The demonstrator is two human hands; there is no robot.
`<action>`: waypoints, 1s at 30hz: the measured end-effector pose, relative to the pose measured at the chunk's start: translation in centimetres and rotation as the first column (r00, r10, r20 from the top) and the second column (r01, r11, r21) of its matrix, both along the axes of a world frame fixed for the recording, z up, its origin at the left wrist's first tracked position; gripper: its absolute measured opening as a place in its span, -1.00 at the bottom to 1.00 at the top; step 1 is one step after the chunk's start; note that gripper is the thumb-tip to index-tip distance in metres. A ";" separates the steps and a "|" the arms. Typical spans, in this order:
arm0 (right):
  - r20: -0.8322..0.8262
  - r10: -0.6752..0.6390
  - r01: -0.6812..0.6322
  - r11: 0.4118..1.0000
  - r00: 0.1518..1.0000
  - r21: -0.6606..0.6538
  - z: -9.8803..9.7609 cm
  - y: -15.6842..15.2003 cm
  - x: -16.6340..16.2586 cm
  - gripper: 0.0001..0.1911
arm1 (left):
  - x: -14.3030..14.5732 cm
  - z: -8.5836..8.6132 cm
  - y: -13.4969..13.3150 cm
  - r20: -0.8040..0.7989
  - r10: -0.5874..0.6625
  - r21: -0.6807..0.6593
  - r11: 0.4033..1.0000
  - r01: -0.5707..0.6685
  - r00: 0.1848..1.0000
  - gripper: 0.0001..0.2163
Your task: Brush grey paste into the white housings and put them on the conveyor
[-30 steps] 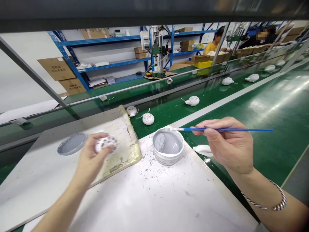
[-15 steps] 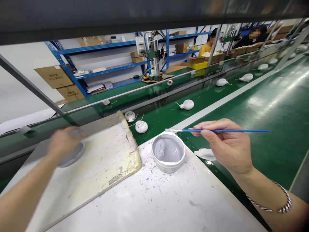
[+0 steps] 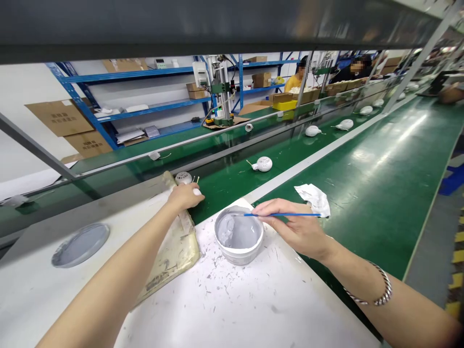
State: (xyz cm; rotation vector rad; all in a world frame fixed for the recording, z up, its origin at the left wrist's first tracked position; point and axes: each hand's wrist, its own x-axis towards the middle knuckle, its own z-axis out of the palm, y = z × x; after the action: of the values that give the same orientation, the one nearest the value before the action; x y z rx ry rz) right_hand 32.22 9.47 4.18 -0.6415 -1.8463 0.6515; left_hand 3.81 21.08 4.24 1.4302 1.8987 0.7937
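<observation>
At the end of the green belt, my left hand has its fingers closed round a small white rounded part, most of it hidden under the hand. Just behind it is a white part with a vented face. My right hand pinches a thin blue-handled paintbrush, held level. The brush's tip is over a white tub of thick grey paste. Left of my arm, a round lid smeared with grey lies on a pale, worn board.
More white parts with short wires, such as this one, sit along the green belt. A crumpled white tissue lies right of the tub. Grey flecks dot the white tabletop. A dark beam crosses overhead. Two people sit farther back.
My left hand has moved from the lid on the board to the right, onto a white part on the belt. The brush in my right hand has come left and down over the tub.
</observation>
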 end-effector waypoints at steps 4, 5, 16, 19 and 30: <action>0.026 0.027 -0.028 0.999 0.999 0.016 -0.7 0.3 -0.4 -0.83 | -2.0 2.1 -2.8 0.449 0.046 0.083 0.992 -0.093 0.892 -0.76; 0.019 0.034 -0.034 0.999 0.999 0.000 -0.8 0.3 -0.5 -0.84 | -2.3 2.6 -3.7 0.557 0.052 0.109 0.985 -0.135 0.829 -0.77; -0.258 0.003 -0.117 0.895 0.966 -0.430 -0.2 0.7 -0.9 -0.91 | -2.0 3.8 -13.2 0.895 -0.002 0.161 0.934 -0.318 0.446 -0.68; -0.415 -0.050 -0.203 0.815 0.908 -0.542 -0.3 1.4 -0.9 -0.85 | -1.1 3.1 -14.4 0.870 -0.048 0.208 0.938 -0.277 0.491 -0.63; -0.524 -0.238 -0.294 0.609 0.818 -0.737 -0.6 2.2 -0.7 -0.73 | 0.8 1.8 -16.1 0.696 -0.147 0.370 0.912 -0.176 0.702 -0.41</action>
State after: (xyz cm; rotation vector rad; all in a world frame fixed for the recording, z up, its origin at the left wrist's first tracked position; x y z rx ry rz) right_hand 31.48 11.70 3.57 -0.8509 -0.8988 1.5609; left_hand 4.62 4.94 6.03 1.0686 1.1602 1.5695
